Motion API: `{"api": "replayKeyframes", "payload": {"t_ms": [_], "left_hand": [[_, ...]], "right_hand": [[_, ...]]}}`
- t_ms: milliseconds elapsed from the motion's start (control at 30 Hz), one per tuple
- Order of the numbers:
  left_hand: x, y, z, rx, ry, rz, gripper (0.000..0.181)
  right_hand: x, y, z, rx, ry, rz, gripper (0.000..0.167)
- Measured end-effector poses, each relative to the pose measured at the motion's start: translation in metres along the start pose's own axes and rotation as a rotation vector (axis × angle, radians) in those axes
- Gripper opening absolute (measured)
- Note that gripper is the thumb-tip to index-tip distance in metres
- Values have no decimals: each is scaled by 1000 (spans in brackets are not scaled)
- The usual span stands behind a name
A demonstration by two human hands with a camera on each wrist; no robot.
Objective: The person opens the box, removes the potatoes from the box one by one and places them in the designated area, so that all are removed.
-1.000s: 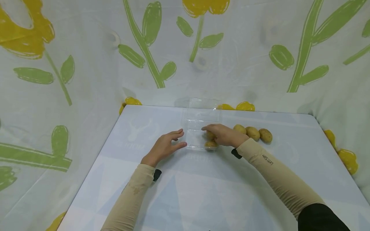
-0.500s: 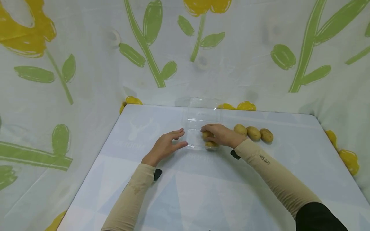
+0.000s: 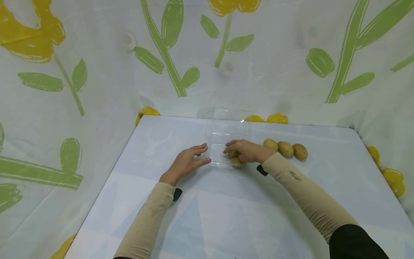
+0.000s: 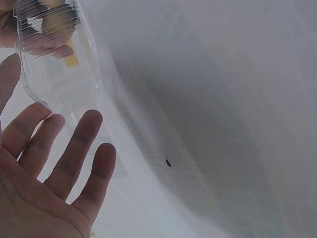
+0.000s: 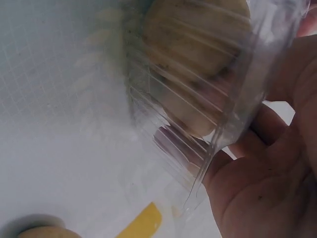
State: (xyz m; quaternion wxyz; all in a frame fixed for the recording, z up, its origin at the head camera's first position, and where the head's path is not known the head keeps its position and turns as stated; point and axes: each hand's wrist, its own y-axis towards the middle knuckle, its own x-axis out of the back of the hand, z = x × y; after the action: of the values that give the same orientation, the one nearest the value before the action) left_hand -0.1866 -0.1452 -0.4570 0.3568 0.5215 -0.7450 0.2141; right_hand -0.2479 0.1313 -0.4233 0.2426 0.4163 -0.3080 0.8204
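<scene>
A clear plastic container [image 3: 218,153] lies with its lid [image 3: 228,125] raised at the back. Two potatoes are visible inside its right side, one [image 3: 237,161] at the front and one [image 3: 232,153] behind it. My right hand [image 3: 247,150] reaches over the right wall, fingers extended and touching the rear potato. Through the ribbed wall the right wrist view shows both potatoes [image 5: 195,37] beside my right hand [image 5: 262,183]. My left hand [image 3: 185,164] stands at the container's left side, fingers spread; in the left wrist view, fingertips of this hand [image 4: 49,173] touch the container's edge [image 4: 37,101].
Three more potatoes [image 3: 285,149] lie in a row on the white table [image 3: 207,223], to the right of the container and just beyond my right wrist. A white curtain with green and yellow flowers [image 3: 265,79] hangs behind the table and at its sides.
Half a second ago my right fingers were curled round the rear potato; they are now straighter, and it sits slightly lower. My left hand has stayed by the container.
</scene>
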Motion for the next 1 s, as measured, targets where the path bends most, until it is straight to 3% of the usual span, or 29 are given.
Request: {"api": "replayKeyframes", "payload": {"t_ms": [367, 667, 1000], "left_hand": [[-1, 0, 1, -10, -3, -5, 68], [0, 0, 1, -21, -9, -10, 67], [-1, 1, 1, -8, -6, -3, 68]], "right_hand": [[1, -4, 0, 36, -25, -14, 58], [-2, -6, -3, 124, -56, -111, 43], [-5, -5, -11, 165, -4, -160, 45]]}}
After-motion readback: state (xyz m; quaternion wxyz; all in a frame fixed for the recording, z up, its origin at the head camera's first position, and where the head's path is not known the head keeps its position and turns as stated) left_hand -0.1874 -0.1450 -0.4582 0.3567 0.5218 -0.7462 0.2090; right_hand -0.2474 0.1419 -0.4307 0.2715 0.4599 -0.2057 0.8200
